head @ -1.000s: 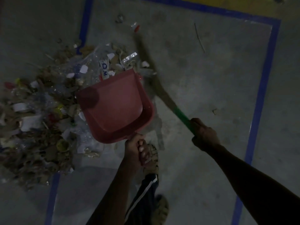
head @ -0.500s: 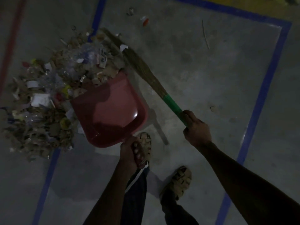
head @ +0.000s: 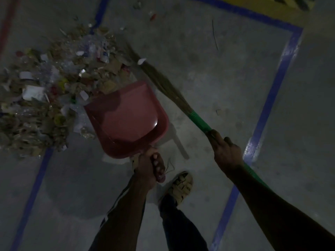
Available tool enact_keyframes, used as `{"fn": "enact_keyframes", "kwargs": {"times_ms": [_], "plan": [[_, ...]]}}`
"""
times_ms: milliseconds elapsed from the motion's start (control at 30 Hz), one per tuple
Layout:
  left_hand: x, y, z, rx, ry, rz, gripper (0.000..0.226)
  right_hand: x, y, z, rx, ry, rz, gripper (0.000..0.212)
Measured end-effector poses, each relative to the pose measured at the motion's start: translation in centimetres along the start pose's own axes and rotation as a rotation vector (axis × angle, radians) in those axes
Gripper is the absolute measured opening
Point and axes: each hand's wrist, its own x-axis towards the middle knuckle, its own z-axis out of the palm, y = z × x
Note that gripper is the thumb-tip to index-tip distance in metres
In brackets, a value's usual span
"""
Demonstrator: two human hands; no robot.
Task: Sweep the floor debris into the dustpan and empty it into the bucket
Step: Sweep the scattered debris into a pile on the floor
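Note:
A red dustpan (head: 128,118) rests tilted on the concrete floor, its mouth against a big pile of debris (head: 52,87) made of paper scraps, plastic and dry leaves. My left hand (head: 151,166) grips the dustpan's handle from below. My right hand (head: 225,153) is closed around the green handle of a straw broom (head: 163,82). The bristles reach up to the far right edge of the pile. The pan's inside looks empty. No bucket is in view.
Blue tape lines (head: 268,104) mark a rectangle on the floor, with a yellow strip (head: 262,6) at the top right and a red line (head: 7,24) at the far left. My sandalled foot (head: 181,186) stands just behind the dustpan. A few loose scraps (head: 153,16) lie beyond the pile.
The broom swept left, pushing scraps against the pile's right edge. The dustpan has stayed at the pile's edge, and my right foot stepped forward.

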Motion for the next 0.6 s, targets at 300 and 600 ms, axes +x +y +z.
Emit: {"fn": "enact_keyframes", "kwargs": {"times_ms": [300, 600], "plan": [[0.8, -3.2, -1.9, 0.069, -0.007, -0.036, 0.039, -4.7, -1.1, 2.9, 0.048, -0.101, 0.235, 0.078], [1.0, -1.7, -2.8, 0.058, -0.092, -0.018, 0.038, -6.1, -1.2, 2.8, 0.171, -0.048, 0.594, 0.074]]}}
